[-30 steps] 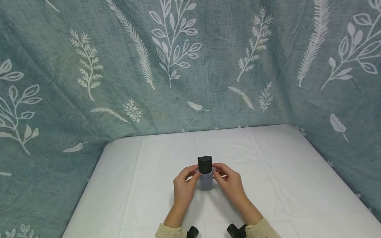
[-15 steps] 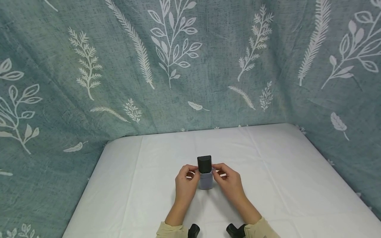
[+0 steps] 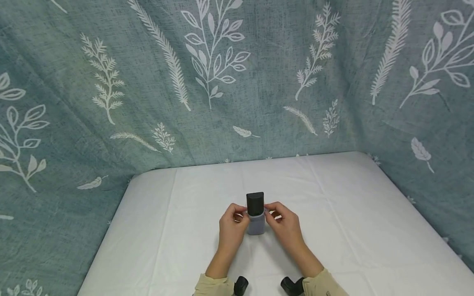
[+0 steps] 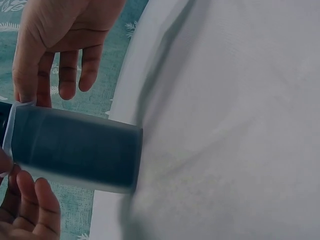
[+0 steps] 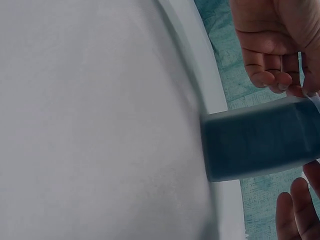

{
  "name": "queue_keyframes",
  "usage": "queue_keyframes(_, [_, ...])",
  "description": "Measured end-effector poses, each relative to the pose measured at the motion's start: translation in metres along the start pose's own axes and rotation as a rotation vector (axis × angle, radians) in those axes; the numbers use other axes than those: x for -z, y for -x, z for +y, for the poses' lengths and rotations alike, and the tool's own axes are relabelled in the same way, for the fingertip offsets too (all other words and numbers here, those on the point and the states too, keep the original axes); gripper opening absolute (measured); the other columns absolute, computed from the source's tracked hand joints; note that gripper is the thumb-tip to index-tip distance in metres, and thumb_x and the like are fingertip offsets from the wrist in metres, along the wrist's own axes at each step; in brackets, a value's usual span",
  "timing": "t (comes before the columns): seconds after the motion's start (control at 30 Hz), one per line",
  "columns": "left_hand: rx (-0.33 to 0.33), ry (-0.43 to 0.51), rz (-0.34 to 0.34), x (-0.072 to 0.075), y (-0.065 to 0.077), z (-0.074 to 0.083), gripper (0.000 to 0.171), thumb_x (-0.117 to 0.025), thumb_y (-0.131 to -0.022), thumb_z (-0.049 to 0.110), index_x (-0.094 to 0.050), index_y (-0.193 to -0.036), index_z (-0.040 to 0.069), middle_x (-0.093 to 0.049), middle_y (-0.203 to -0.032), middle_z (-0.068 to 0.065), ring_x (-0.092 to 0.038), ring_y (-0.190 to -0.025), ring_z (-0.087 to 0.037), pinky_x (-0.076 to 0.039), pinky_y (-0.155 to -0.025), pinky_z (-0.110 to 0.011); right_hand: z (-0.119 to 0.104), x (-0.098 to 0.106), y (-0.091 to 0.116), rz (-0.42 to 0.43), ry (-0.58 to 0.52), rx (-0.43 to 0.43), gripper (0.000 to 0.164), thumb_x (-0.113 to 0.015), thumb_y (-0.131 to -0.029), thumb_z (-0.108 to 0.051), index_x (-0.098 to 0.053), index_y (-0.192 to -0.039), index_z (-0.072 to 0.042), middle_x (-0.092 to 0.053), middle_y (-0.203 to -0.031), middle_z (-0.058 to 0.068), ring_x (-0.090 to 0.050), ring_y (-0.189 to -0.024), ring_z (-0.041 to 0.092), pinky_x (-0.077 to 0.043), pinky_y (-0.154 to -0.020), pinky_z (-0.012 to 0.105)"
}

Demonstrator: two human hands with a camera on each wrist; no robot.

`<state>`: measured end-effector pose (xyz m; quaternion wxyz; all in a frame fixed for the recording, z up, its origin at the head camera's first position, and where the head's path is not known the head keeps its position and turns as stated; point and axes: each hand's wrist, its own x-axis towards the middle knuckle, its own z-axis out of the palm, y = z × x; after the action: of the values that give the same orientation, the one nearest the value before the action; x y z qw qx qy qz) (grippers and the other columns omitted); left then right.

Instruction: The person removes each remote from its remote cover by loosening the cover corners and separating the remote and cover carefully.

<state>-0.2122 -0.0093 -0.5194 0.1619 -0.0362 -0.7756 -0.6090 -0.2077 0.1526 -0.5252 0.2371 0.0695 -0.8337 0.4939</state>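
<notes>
The left edge of a bluish translucent container's [image 3: 256, 226] upper rim was pinched between thumb and forefinger of the left hand [image 3: 231, 228]; the right edge was pinched likewise by the right hand [image 3: 287, 227]. The other fingers were loosely bent beside it. The container was thus held midway, to the right of the left hand and to the left of the right, with neither placed clearly nearer. Its long axis was set upright, crossing the line between the two grips. Above the rim, a black top [image 3: 255, 203] was exposed between the fingertips. Whether the base was rested on the white-covered table [image 3: 181, 255] could not be told. Beige sleeves [image 3: 212, 286] were seen at the near side; the far edge was bordered by a leaf-patterned curtain [image 3: 266, 102].
</notes>
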Motion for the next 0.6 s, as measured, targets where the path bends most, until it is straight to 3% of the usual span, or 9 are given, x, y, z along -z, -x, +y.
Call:
queue_keyframes(0.33, [0.038,-0.054,-0.062,0.001,0.003,-0.006,0.016,-0.063,-0.083,-0.006,-0.068,-0.09,0.008,-0.068,-0.086,-0.008,-0.054,-0.064,-0.002,-0.047,-0.058,-0.016,0.01,-0.002,0.005,-0.035,0.021,-0.032,0.019,-0.074,-0.083,0.001,-0.073,-0.094,-0.014,-0.076,-0.089,0.0,-0.062,-0.069,0.005,-0.052,-0.059,0.018])
queue_keyframes(0.6, [0.021,-0.09,-0.095,0.001,0.005,-0.014,0.02,-0.063,-0.084,-0.005,-0.067,-0.094,0.011,-0.066,-0.086,-0.007,-0.054,-0.064,-0.005,-0.046,-0.058,-0.017,0.013,-0.003,0.007,-0.042,0.053,0.006,0.018,-0.073,-0.084,0.001,-0.071,-0.093,-0.014,-0.074,-0.086,0.0,-0.061,-0.069,0.003,-0.052,-0.058,0.018])
